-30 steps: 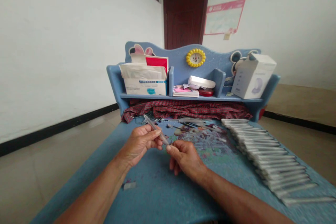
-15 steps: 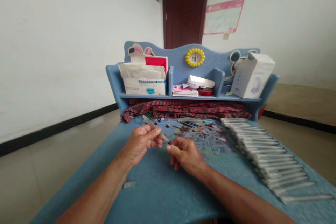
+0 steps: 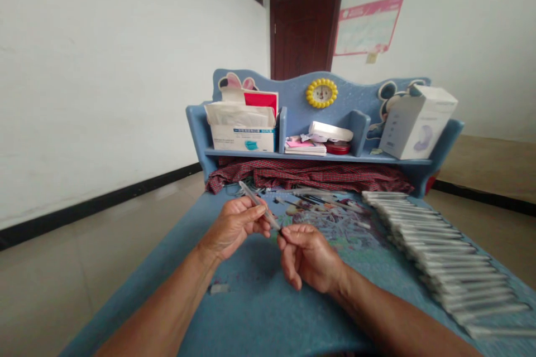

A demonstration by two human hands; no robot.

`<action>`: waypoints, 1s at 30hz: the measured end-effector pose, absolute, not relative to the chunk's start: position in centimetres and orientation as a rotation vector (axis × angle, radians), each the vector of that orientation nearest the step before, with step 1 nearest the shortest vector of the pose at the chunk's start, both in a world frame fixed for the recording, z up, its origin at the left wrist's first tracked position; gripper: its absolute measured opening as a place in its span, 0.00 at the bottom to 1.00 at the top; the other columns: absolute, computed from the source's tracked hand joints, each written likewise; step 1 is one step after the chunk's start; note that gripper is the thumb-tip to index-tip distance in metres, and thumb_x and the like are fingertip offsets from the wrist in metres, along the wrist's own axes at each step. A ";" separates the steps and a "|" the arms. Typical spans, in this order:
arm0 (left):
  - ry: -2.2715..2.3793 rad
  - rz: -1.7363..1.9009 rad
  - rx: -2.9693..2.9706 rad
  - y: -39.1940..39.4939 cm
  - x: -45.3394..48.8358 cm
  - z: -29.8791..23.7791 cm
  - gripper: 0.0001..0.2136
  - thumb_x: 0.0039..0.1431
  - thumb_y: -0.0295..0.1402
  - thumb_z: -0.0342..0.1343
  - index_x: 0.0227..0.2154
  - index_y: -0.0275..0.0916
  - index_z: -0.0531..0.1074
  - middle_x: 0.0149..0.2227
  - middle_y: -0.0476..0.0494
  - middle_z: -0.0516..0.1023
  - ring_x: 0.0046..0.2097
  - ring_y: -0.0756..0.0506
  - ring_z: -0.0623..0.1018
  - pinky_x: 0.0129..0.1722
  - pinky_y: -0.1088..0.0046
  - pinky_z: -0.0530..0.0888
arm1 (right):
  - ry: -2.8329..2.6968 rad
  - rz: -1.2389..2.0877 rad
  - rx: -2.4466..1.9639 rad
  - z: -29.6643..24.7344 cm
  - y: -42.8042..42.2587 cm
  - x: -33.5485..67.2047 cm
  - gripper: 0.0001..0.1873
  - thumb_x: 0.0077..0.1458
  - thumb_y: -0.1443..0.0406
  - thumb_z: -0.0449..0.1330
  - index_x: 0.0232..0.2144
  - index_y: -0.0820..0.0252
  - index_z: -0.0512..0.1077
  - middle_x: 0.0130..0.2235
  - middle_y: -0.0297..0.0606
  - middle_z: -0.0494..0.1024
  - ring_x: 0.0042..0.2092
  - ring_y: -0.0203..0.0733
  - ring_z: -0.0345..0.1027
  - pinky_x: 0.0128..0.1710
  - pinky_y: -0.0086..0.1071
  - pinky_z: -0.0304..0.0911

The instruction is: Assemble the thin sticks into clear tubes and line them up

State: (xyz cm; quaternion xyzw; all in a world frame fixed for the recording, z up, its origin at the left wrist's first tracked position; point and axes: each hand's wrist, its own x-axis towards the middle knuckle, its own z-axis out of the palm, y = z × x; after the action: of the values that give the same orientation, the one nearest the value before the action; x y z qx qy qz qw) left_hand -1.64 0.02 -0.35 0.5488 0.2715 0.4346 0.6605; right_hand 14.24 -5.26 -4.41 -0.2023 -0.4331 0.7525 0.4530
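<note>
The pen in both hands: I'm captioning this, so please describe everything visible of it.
The pen is slim, straight and translucent whitish, apparently plastic, with a dark lower end. It tilts above the blue table, its upper end pointing away and leftward. The left hand grips its barrel; the right hand pinches at the dark end. Finer detail is blurred.

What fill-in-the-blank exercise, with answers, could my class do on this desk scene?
Of the left hand and right hand, the one at the dark end of the translucent pen is the ____.
The clock has a ____ petalled rim.
The pile on the right of the desk consists of ____.
In the shelf unit, the mask box stands in the ____ compartment.
Missing words: right; yellow; pens; left.
</note>
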 end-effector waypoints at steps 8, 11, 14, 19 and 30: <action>0.655 1.042 1.252 0.1 -1.4 -0.5 0.06 0.48 0.30 0.58 0.28 0.32 0.69 0.25 0.43 0.76 0.24 0.50 0.73 0.25 0.73 0.72 | -1.045 1.706 -0.651 -4.4 -5.1 14.0 0.19 0.49 0.52 0.55 0.26 0.64 0.64 0.14 0.33 0.71 0.11 0.32 0.59 0.10 0.22 0.51; 0.701 1.063 1.253 0.2 -1.3 -0.7 0.07 0.48 0.31 0.59 0.27 0.32 0.69 0.23 0.45 0.75 0.23 0.51 0.73 0.25 0.73 0.72 | -1.059 1.532 -0.782 -4.3 -5.2 14.0 0.18 0.46 0.53 0.59 0.23 0.62 0.62 0.13 0.31 0.70 0.10 0.29 0.57 0.10 0.20 0.49; 0.713 1.040 1.256 0.1 -1.2 -0.7 0.07 0.47 0.31 0.59 0.26 0.32 0.69 0.23 0.45 0.75 0.23 0.50 0.73 0.24 0.73 0.72 | -1.074 1.495 -0.821 -4.3 -5.2 14.0 0.17 0.46 0.54 0.59 0.23 0.62 0.62 0.13 0.32 0.70 0.10 0.29 0.57 0.10 0.20 0.50; 0.640 1.015 1.205 -0.1 -1.2 -0.6 0.07 0.46 0.30 0.59 0.26 0.32 0.69 0.23 0.44 0.75 0.23 0.50 0.73 0.24 0.73 0.73 | -1.049 1.669 -0.671 -4.1 -5.3 14.0 0.16 0.50 0.55 0.54 0.23 0.63 0.63 0.11 0.32 0.69 0.08 0.31 0.54 0.09 0.22 0.48; 0.694 1.027 1.183 0.1 -0.9 -0.9 0.07 0.47 0.30 0.59 0.26 0.32 0.68 0.23 0.45 0.75 0.24 0.51 0.73 0.25 0.74 0.73 | -1.054 1.586 -0.798 -4.1 -5.0 13.9 0.20 0.49 0.50 0.54 0.24 0.63 0.64 0.12 0.32 0.70 0.10 0.31 0.56 0.09 0.22 0.50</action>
State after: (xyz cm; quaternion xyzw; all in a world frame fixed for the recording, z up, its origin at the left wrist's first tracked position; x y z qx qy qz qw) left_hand -0.89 0.11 -0.90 0.5219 0.3060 0.4530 0.6549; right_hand 13.95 -4.95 -4.09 -0.3317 -0.4382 0.6594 0.5130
